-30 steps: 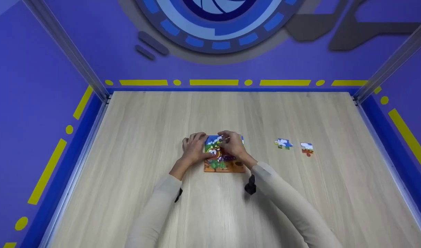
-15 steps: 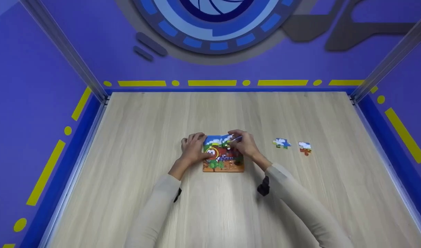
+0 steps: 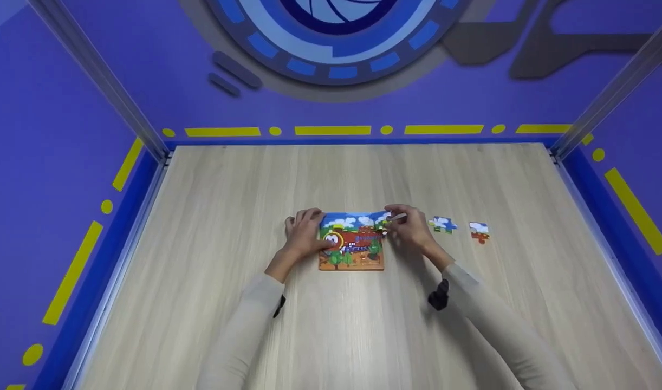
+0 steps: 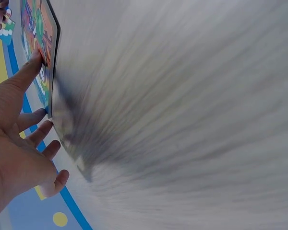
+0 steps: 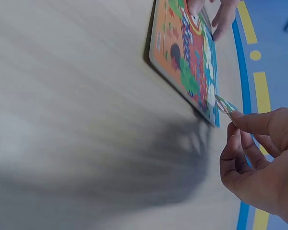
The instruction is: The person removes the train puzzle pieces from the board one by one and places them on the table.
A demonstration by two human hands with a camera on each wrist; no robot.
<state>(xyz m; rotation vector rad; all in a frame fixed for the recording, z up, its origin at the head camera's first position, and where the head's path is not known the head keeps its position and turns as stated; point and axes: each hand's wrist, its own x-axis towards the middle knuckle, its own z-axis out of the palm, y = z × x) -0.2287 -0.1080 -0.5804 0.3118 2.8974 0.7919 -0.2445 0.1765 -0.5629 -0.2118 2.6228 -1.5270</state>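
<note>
A jigsaw puzzle board (image 3: pixel 351 265) with a red cartoon train, green bushes and an orange ground lies flat on the table. My left hand (image 3: pixel 303 234) rests at its left edge; the thumb presses on the picture while the index fingertip touches the rim in the left wrist view. The other left fingers are relaxed beside the board. My right hand (image 3: pixel 412 226) pinches a puzzle piece (image 5: pixel 224 105) between thumb and fingers. That piece is tilted, just over the board's upper right corner, and overlaps it in the head view.
Two loose puzzle pieces lie to the right: a blue, white and green piece (image 3: pixel 443 224) and a white and red-brown piece (image 3: pixel 479 232). The wooden table (image 3: pixel 331 336) is bounded by blue panels (image 3: pixel 147 65) with yellow marks and metal corner posts.
My right hand has moved right across the board with the puzzle piece, from the top middle to the upper right corner, uncovering more of the train picture. My left hand has stayed put.
</note>
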